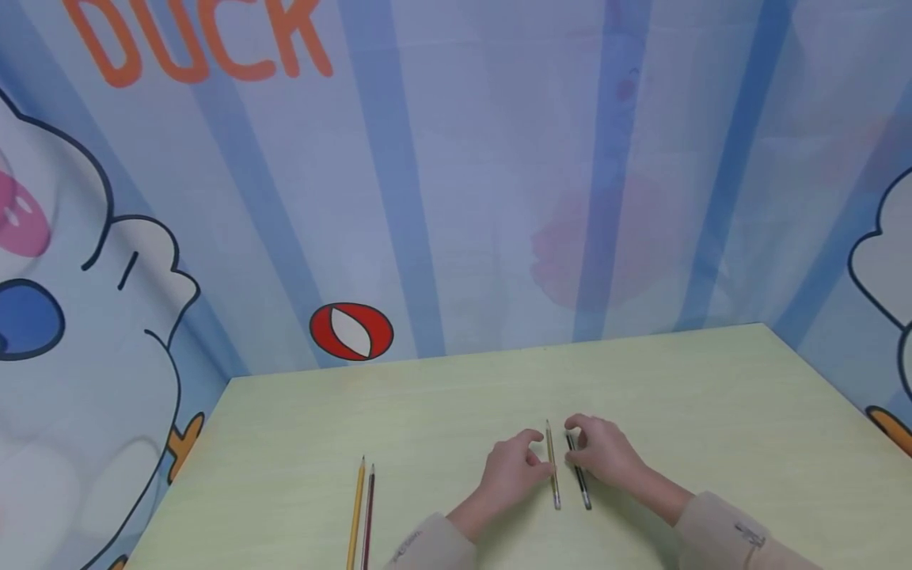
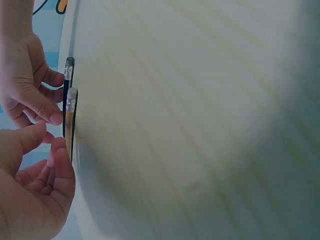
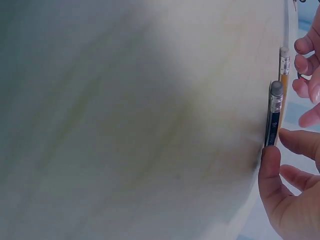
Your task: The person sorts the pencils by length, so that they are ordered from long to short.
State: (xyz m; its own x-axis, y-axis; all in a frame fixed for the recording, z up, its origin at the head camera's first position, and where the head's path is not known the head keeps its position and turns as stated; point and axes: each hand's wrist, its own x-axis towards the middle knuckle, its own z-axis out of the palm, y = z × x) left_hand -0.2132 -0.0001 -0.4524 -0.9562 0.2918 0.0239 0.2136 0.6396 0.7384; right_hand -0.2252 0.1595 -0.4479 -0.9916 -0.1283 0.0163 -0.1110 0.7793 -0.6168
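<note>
A yellow pencil [image 1: 556, 491] with an eraser end lies on the table beside a black pencil [image 1: 582, 480], their erasers toward the near side. My left hand [image 1: 509, 469] is at the left of the yellow pencil, its thumb tip overlapping the shaft and its index finger apart from it. On the other side, my right hand [image 1: 606, 453] arches over the black pencil, thumb and index fingertips right at its upper half with a gap between them. In the right wrist view, the grey eraser [image 3: 276, 88] and silver ferrule of the black pencil stick out past the fingertips.
Farther left on the pale table [image 1: 299, 427] lie a second yellow pencil [image 1: 356, 514] and a dark red pencil [image 1: 368, 514], side by side with tips pointing away. A blue striped cloth backdrop [image 1: 484, 198] with cartoon prints rises behind the table.
</note>
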